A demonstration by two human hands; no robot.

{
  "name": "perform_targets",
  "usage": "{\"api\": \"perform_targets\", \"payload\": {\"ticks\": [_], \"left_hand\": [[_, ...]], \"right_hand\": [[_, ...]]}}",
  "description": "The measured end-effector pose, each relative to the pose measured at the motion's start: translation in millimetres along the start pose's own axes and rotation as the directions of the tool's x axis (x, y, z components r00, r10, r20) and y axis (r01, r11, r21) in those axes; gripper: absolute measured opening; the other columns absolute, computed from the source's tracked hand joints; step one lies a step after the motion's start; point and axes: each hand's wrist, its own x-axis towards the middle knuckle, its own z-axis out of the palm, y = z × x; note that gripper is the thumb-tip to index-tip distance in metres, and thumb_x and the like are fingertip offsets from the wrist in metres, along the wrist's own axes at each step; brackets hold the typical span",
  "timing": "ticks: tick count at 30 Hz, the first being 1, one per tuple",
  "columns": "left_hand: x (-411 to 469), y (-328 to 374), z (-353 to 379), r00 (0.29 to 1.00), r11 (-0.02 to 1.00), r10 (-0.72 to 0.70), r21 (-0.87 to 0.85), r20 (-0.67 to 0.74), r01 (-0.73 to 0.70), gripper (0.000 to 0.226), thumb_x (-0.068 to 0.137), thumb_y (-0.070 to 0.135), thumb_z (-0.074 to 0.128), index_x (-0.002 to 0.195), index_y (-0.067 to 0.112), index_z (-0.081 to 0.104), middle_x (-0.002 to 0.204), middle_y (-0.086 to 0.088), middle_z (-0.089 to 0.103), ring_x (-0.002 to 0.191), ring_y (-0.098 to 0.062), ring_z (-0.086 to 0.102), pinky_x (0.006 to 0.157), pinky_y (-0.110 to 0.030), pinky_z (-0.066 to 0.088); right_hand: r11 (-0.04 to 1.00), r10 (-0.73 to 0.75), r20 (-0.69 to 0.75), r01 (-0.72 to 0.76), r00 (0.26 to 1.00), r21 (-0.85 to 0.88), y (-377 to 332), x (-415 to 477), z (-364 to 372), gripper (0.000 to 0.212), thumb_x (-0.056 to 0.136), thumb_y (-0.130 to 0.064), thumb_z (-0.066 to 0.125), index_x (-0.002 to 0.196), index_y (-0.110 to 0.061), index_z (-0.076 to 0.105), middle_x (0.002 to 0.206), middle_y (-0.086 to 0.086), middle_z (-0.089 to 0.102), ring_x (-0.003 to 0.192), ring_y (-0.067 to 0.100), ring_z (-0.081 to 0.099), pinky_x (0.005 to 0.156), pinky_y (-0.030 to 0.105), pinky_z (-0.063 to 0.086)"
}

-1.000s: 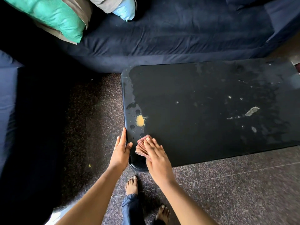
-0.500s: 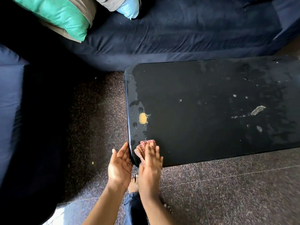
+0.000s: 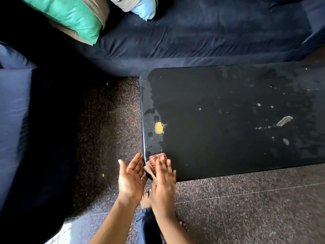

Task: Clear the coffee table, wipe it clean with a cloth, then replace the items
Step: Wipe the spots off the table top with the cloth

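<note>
- Table [image 3: 228, 106]: black top, long axis roughly 9-to-3 o'clock, the 3 o'clock end runs out of frame.
- Cloth [image 3: 153, 162]: small folded pad with a red-and-white check, on the table's 7 o'clock corner. Its visible part runs about 7-to-1 o'clock, and the 7 o'clock end reaches the table's rounded edge. The rest is hidden under fingers.
- Right hand [image 3: 164, 180]: palm down, fingers straight and together, pointing to 12 o'clock. It presses flat on the cloth with no curl round it, so it's released, not grasping.
- Left hand [image 3: 131, 176]: palm up, fingers straight and lightly cupped, pointing about 1 o'clock. It sits just beside the table's corner edge at 9 o'clock of the cloth and holds nothing. Can't tell whether the fingertips touch the edge.
- Yellow blob [image 3: 158, 127]: on the top at 12 o'clock of the cloth, near the table's 9 o'clock end, with dark wet-looking patches around it.
- Grey scrap [image 3: 284, 120]: towards the table's 3 o'clock end, well apart from the cloth, with pale specks scattered near it.
- Dark blue sofa [image 3: 202, 32]: along the table's 12 o'clock side. Green cushion [image 3: 70, 16] and light blue cushion [image 3: 145, 7] sit at its 11 o'clock end.
- Speckled stone floor [image 3: 246, 208]: bare foot [image 3: 146, 198] visible between the forearms at 6 o'clock.
</note>
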Motion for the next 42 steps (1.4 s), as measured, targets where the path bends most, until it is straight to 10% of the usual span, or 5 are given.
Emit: {"api": "perform_targets", "payload": {"ticks": [13,17,25,34,42], "left_hand": [[7,21,16,0.996,0.996,0.078,0.034,0.035,-0.079,0.070,0.095,0.061,0.018,0.139,0.013,0.045,0.141,-0.007,0.050,0.131,-0.022,0.044,0.105,-0.037,0.034],[20,38,30,0.994,0.992,0.104,0.068,0.046,-0.107,0.070,0.096,0.060,0.016,0.141,0.013,0.043,0.145,-0.005,0.045,0.136,-0.021,0.038,0.116,-0.042,0.023],[28,49,11,0.998,0.990,0.054,0.126,0.022,-0.057,0.070,0.096,0.061,0.013,0.140,0.016,0.044,0.144,-0.003,0.047,0.134,-0.022,0.041,0.113,-0.042,0.026],[23,44,17,0.998,0.996,0.031,0.081,0.046,-0.034,0.071,0.096,0.061,0.015,0.140,0.013,0.043,0.142,-0.007,0.048,0.132,-0.024,0.043,0.115,-0.043,0.025],[29,48,30,0.998,0.996,0.037,0.074,0.050,-0.040,0.070,0.096,0.060,0.016,0.137,0.012,0.046,0.139,-0.007,0.051,0.129,-0.022,0.046,0.114,-0.041,0.027]], "right_hand": [[0.897,0.267,-0.070,-0.222,0.961,0.382,-4,93,-42,0.049,0.091,-0.005,0.056,0.138,-0.017,0.047,0.143,-0.001,0.046,0.134,0.012,0.040,0.111,0.020,0.027],[0.970,-0.236,-0.020,0.237,0.971,0.046,23,108,-59,0.048,0.091,-0.004,0.047,0.137,-0.013,0.047,0.144,0.003,0.045,0.136,0.016,0.037,0.111,0.032,0.033],[0.138,-0.691,0.713,0.990,0.122,-0.036,59,84,-68,0.058,0.087,-0.009,0.046,0.141,-0.029,0.038,0.150,-0.010,0.036,0.140,0.021,0.031,0.113,0.044,0.021],[0.354,-0.696,0.613,0.921,0.374,-0.160,32,180,-31,0.062,0.085,0.000,0.062,0.140,-0.023,0.045,0.144,-0.001,0.046,0.136,0.027,0.037,0.113,0.047,0.028],[0.280,-0.737,0.638,0.960,0.224,-0.013,63,149,-50,0.062,0.087,-0.002,0.052,0.142,-0.028,0.038,0.151,-0.009,0.032,0.138,0.020,0.033,0.112,0.046,0.028]]}}
